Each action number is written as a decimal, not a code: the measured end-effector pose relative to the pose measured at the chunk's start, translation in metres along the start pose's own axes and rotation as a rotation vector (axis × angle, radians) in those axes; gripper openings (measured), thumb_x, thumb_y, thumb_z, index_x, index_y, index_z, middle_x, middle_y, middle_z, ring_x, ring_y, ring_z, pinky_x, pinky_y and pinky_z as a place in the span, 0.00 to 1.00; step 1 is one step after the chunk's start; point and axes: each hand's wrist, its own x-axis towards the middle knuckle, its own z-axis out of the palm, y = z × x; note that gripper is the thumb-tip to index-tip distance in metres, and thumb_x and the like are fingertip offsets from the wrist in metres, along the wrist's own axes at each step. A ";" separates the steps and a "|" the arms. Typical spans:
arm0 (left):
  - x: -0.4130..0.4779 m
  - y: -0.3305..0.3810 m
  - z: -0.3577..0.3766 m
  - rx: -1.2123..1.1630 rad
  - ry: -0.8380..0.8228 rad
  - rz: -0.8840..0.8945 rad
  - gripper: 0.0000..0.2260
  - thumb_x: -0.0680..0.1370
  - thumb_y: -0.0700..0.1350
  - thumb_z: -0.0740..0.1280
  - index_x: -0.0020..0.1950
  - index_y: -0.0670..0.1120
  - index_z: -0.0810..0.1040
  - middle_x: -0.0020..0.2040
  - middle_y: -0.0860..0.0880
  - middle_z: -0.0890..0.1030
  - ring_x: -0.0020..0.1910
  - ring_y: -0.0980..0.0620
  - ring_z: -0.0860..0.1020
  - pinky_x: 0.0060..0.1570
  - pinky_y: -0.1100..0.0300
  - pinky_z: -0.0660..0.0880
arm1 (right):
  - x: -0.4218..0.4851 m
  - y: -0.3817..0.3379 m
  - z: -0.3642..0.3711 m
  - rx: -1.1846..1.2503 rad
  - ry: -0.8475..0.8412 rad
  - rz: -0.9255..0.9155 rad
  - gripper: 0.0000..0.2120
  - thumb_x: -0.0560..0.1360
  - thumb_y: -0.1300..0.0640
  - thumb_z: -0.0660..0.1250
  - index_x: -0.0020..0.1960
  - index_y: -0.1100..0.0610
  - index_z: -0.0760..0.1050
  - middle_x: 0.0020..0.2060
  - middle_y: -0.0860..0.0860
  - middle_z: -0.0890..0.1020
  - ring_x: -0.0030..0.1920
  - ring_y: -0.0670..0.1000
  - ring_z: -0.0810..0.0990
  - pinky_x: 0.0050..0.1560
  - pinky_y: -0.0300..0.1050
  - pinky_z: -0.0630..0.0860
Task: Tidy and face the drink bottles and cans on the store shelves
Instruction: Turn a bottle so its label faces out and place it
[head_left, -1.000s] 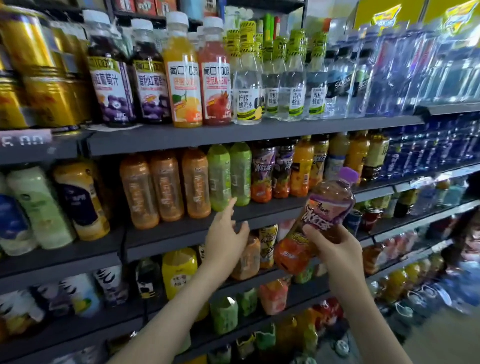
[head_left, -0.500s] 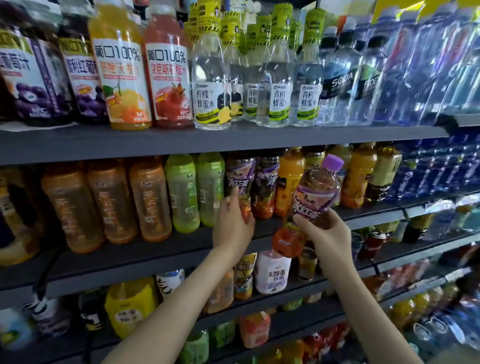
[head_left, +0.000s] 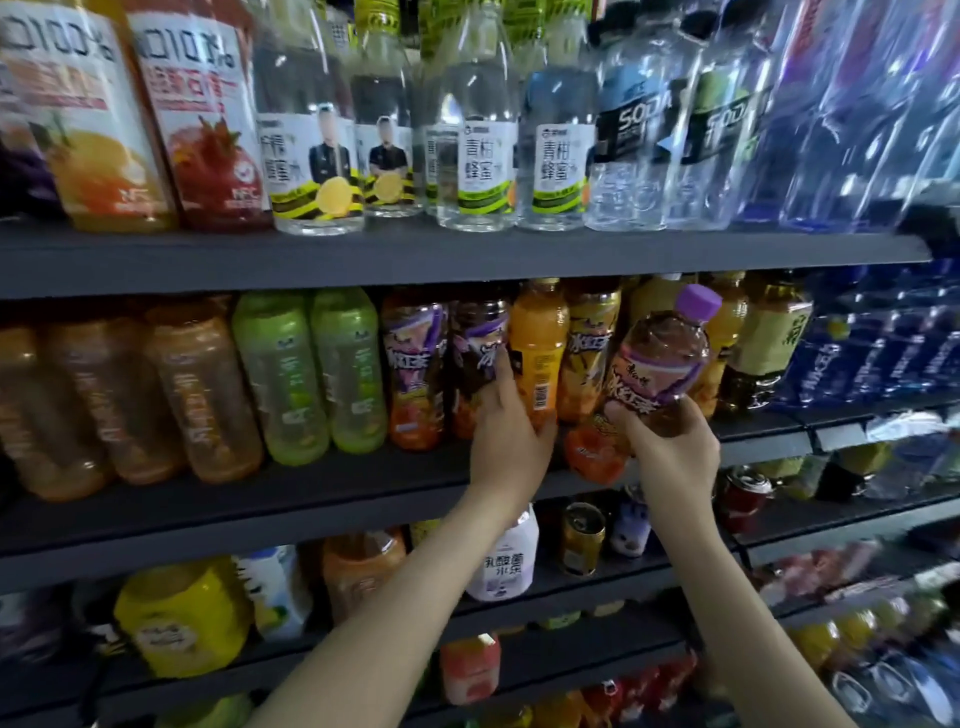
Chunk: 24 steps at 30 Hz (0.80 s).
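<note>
Right hand (head_left: 670, 457) has its fingers wrapped round the base of a purple-capped tea bottle (head_left: 660, 364) (label reads 冰红茶), tilted in front of the middle shelf (head_left: 260, 499). Left hand (head_left: 511, 441) lies against a dark bottle (head_left: 475, 332) standing there, can't tell if it's gripping. Up top: clear bottles (head_left: 631, 124) marked SODA, red juice (head_left: 208, 130) marked NFC.

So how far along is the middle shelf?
Done: green bottles stand upright. In hand: right hand holds a purple-capped iced tea bottle; left hand touches a shelved iced tea bottle. Left: shelve the held one, turn the orange juice bottle showing its barcode.
</note>
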 end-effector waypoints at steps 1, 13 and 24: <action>0.003 0.004 0.011 -0.019 0.029 -0.038 0.40 0.77 0.49 0.68 0.78 0.49 0.42 0.69 0.43 0.66 0.66 0.45 0.68 0.60 0.52 0.70 | 0.006 0.002 -0.003 0.008 -0.004 0.000 0.17 0.67 0.54 0.78 0.54 0.49 0.78 0.46 0.43 0.83 0.48 0.43 0.81 0.50 0.42 0.77; 0.027 0.018 0.081 0.165 0.425 -0.268 0.31 0.74 0.47 0.71 0.71 0.36 0.63 0.64 0.37 0.65 0.61 0.39 0.65 0.62 0.49 0.67 | 0.051 0.026 -0.035 0.039 -0.198 -0.085 0.14 0.67 0.52 0.77 0.51 0.47 0.78 0.45 0.45 0.84 0.49 0.48 0.82 0.53 0.55 0.80; -0.013 -0.017 0.034 -0.177 0.504 -0.047 0.27 0.68 0.46 0.78 0.61 0.40 0.71 0.54 0.44 0.75 0.52 0.51 0.75 0.49 0.71 0.68 | 0.062 0.036 -0.028 0.069 -0.283 -0.120 0.15 0.68 0.49 0.77 0.50 0.41 0.75 0.51 0.45 0.82 0.54 0.46 0.79 0.59 0.53 0.77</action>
